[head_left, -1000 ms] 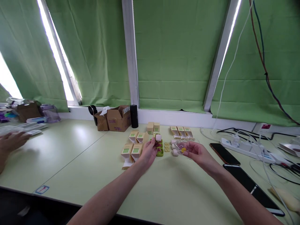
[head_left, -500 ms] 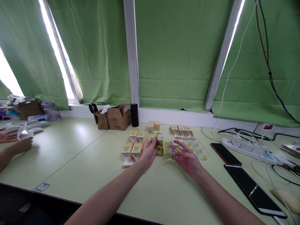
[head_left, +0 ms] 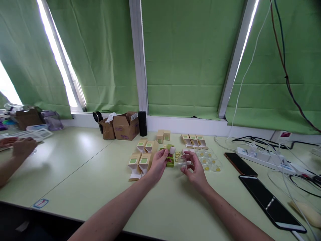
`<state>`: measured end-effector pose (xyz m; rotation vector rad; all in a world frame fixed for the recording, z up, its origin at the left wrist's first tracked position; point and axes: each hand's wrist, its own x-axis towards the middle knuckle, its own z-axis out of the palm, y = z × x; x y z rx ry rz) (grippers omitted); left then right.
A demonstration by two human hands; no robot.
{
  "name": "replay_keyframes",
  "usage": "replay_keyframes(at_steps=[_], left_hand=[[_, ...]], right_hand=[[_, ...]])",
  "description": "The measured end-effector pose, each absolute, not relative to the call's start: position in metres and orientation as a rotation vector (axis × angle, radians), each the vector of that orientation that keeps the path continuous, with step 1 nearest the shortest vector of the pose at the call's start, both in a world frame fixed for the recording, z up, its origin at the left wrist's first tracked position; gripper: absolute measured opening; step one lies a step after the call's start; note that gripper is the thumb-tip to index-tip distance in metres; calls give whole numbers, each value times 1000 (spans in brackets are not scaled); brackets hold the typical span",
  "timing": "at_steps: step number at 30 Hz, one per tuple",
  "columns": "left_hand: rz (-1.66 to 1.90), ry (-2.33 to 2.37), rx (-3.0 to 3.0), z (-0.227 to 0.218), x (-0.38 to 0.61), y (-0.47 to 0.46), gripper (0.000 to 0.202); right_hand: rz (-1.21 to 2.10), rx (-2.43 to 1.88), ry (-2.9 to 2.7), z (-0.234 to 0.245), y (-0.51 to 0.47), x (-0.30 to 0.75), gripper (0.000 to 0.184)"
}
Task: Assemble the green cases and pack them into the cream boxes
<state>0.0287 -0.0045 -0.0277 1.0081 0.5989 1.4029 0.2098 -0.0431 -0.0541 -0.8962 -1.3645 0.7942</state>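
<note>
Left hand: I see my left hand [head_left: 158, 164] pinching a small white-and-green piece [head_left: 171, 150], thumb and fingertips drawn close on it.
Piece's place: held up just above the near part of a green tray [head_left: 170, 163], in front of me near the middle of the table [head_left: 160, 207].
Piece's direction: tilted, its green side up and to the left, its white side facing right, toward the other hand; it looks too stubby from here for me to name a long axis.
Right hand: my right hand [head_left: 194, 169] has thumb and fingers curved, moderately apart, around a clear case [head_left: 182, 162].
Case's direction: it sits at the fingertips, reaching left toward the piece, the two apart; I can't tell which end is open.
Tray's lie: partly behind the left fingers, so its full length is hidden from me.
Between the hands: small yellow pieces [head_left: 177, 156] on the table, in rows.
Right side: more clear cases [head_left: 208, 161] with yellow bits, then two dark phones [head_left: 240, 164], slanting away to the far left.
Left side: paper boxes [head_left: 143, 161], the nearer flaps folded toward me.
Far left: a co-worker's hand [head_left: 24, 147].
</note>
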Motion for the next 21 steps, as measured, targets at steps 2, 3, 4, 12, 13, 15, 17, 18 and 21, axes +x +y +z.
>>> replay_keyframes(at_steps=[2, 3, 4, 12, 13, 15, 17, 18, 21], left_hand=[[1389, 602, 1041, -26, 29, -6, 47], [1383, 603, 1052, -25, 30, -7, 47], [1378, 603, 1062, -24, 30, -8, 47], [1349, 628, 1109, -23, 31, -11, 50], [1347, 634, 1116, -24, 31, -10, 51], [1347, 647, 1140, -25, 31, -8, 53], [1345, 661, 1179, -26, 31, -8, 53], [1342, 667, 1203, -26, 31, -8, 52], [1331, 672, 1273, -25, 32, -10, 51]], right_hand=[[755, -909, -1400, -54, -45, 209, 59], [743, -914, -1408, -54, -46, 209, 58], [736, -918, -1410, -54, -46, 209, 58], [896, -851, -1259, -57, -40, 208, 61], [927, -836, -1235, -58, -39, 209, 63], [976, -810, -1196, -59, -37, 210, 65], [1022, -786, -1161, -59, -36, 210, 66], [1046, -773, -1143, -58, -36, 209, 66], [1100, -746, -1099, -55, -38, 207, 66]])
